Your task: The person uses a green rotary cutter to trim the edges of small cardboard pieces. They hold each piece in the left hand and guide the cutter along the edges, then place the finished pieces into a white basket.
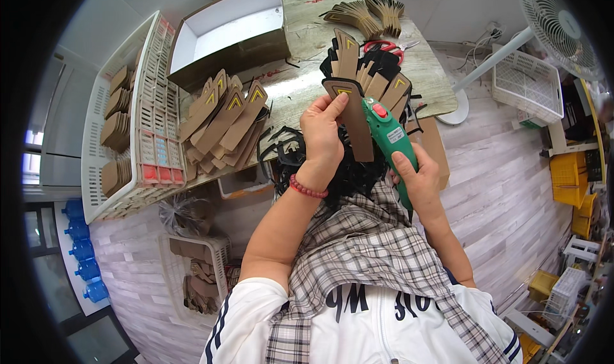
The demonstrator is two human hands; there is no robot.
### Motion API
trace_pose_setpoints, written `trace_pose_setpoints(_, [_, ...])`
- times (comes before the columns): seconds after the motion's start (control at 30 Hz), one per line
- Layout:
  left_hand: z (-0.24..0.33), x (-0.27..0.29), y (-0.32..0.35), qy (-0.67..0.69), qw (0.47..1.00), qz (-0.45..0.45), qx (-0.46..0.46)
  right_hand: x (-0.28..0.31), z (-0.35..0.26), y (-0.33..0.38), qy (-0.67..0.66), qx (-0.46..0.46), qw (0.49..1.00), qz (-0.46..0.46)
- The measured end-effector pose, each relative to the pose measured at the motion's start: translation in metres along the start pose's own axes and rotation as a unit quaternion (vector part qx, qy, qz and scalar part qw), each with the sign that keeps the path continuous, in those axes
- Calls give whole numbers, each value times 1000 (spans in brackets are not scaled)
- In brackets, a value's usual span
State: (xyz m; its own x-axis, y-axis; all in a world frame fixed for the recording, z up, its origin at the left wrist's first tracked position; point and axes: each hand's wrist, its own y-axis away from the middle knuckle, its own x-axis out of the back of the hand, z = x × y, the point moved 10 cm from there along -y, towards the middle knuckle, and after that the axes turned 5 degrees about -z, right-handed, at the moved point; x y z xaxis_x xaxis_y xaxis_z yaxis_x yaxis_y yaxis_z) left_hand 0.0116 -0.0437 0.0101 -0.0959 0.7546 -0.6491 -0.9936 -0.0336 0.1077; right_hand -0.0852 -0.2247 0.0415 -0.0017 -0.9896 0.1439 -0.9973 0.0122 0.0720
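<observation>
Between the thumb and fingers of my left hand (322,129) is a flat brown fabric piece (358,132) with a black edge and a yellow chevron. My right hand (419,177) is wrapped round a green handheld electric cutter (398,140) with a red button. The cutter's head lies against the right side of the piece; its blade is too small to make out. Beyond my hands, similar brown pieces (348,57) with black backing lie fanned on the table. Black strips of trimmings (288,150) are heaped in front of me, partly over my checked apron (364,236).
At left on the table (300,51) are a pile of brown pieces (224,118), an open cardboard box (227,35) and a white plastic crate (137,140). Red-handled scissors (387,46) and stacked brown pieces (364,15) lie at the far end. A fan (556,25) stands right.
</observation>
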Motion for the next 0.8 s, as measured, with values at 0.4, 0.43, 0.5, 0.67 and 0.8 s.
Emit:
trace_pose_setpoints(0.4, [31,-5,0,-140,986,-80,-31,0,-2,2,5,12,1000,-26])
trace_pose_setpoints(0.43, [35,-6,-1,-153,984,-86,-35,0,-2,2,4,13,1000,-25])
trace_pose_setpoints(0.5, [40,-8,-1,-198,975,-95,-30,0,-2,2,3,17,1000,-24])
trace_pose_setpoints(0.67, [49,-13,-2,-246,960,-132,-20,-1,-4,1,-1,21,999,-33])
trace_pose_setpoints(0.8, [44,-14,-1,-289,945,-155,6,-1,-6,0,-4,28,999,-38])
